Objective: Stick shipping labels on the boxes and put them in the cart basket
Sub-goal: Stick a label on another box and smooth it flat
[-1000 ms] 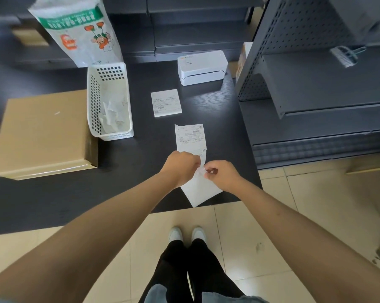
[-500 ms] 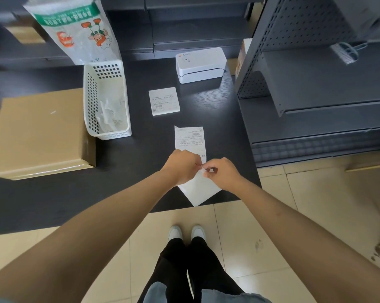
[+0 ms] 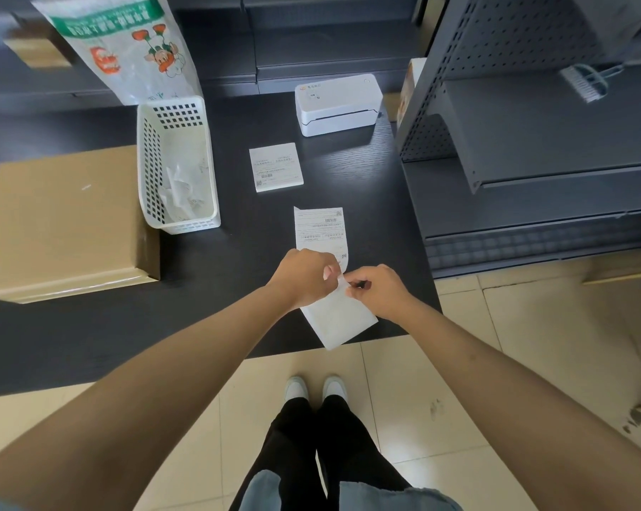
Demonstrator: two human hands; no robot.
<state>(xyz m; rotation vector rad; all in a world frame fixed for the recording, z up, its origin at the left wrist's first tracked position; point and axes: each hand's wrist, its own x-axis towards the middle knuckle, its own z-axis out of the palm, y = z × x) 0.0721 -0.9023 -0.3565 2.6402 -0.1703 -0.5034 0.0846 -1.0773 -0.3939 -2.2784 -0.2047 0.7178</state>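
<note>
A printed shipping label point(image 3: 320, 230) rises above my hands, over the dark table point(image 3: 219, 282). Its blank backing sheet point(image 3: 339, 320) hangs below them toward the table's front edge. My left hand point(image 3: 306, 276) pinches the label's lower end. My right hand point(image 3: 376, 291) pinches the backing paper just beside it, fingertips nearly touching. A flat cardboard box point(image 3: 60, 219) lies at the table's left. A stack of printed labels point(image 3: 276, 167) sits further back in the middle.
A white perforated basket point(image 3: 176, 167) with crumpled backing papers stands next to the box. A white label printer point(image 3: 339, 103) sits at the back, a printed plastic bag point(image 3: 127, 46) at the back left. Grey metal shelving point(image 3: 533, 142) borders the table's right side.
The label's printed part stands a little more upright and further from the backing. Both hands stay together at the same spot; the view has shifted slightly.
</note>
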